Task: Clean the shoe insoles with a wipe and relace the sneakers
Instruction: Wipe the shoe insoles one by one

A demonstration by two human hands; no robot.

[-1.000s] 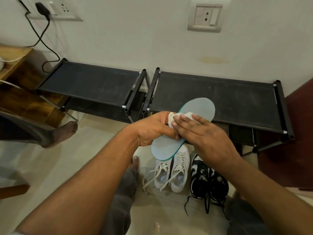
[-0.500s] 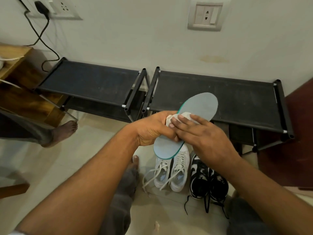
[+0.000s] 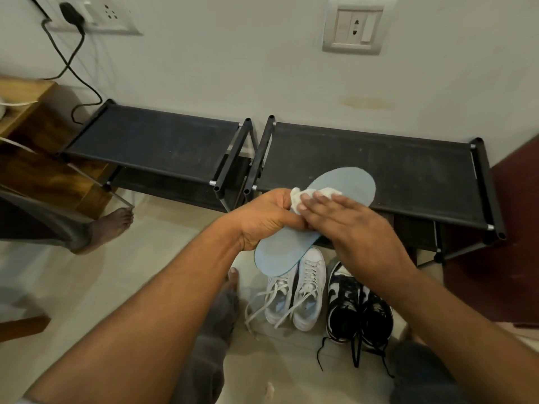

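Left hand is gripping one insole; right hand, fingers flat together, is pressing one wipe onto it, above four sneakers.

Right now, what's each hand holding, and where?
Left hand grips the blue insole at its middle edge; right hand presses the white wipe flat on it.

Wipe on insole, above sneakers (racks behind).

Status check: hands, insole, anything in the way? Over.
Left hand grips light blue insole mid-length. Right hand presses crumpled white wipe onto it, fingers flat. White sneakers and black-and-white sneakers on floor below, laces loose; nothing blocking.
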